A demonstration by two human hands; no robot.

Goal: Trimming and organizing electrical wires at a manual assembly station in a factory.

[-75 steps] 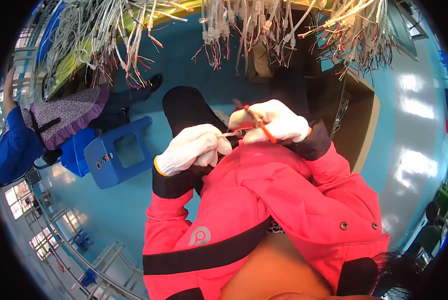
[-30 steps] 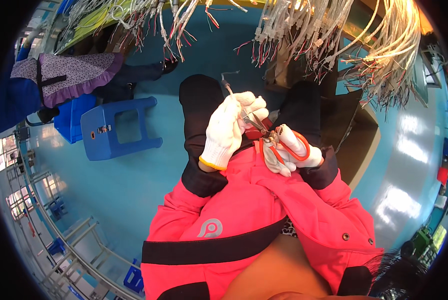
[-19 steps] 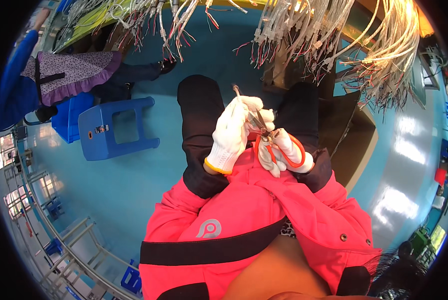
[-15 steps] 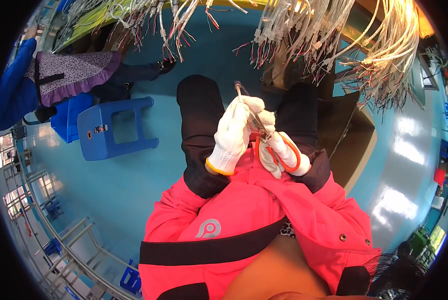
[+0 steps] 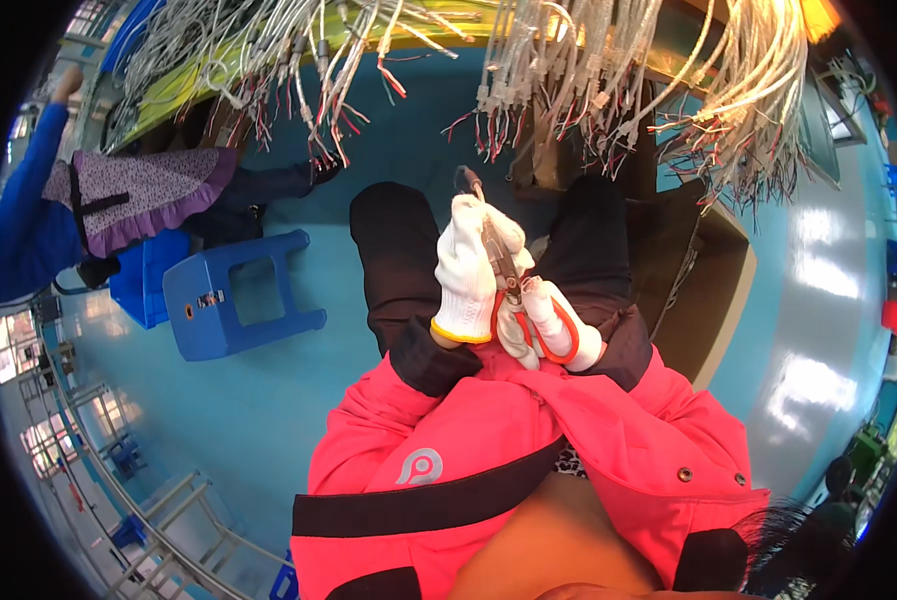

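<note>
Both my hands wear white knit gloves and meet above my lap. My left hand [image 5: 463, 262] is closed around a thin cable piece, whose dark end [image 5: 468, 181] sticks out beyond the fingers. My right hand [image 5: 542, 312] grips a pair of scissors [image 5: 499, 254] with orange-red handles, fingers through the loops. The metal blades point away from me and lie against the left hand's fingers. Whether the blades are apart or together is hard to make out. The gloves hide the rest of the cable piece.
Bundles of clear-sheathed cables [image 5: 568, 75] with bare red and dark wire ends hang over the yellow table edge ahead. An open cardboard box [image 5: 713, 290] stands at my right. A blue stool [image 5: 203, 305] and a person in a patterned apron [image 5: 153, 190] are on the left.
My head view has shifted a little. The scissors show more of their blades now, turned up along the left hand. My left fingers cover more of the cable piece.
</note>
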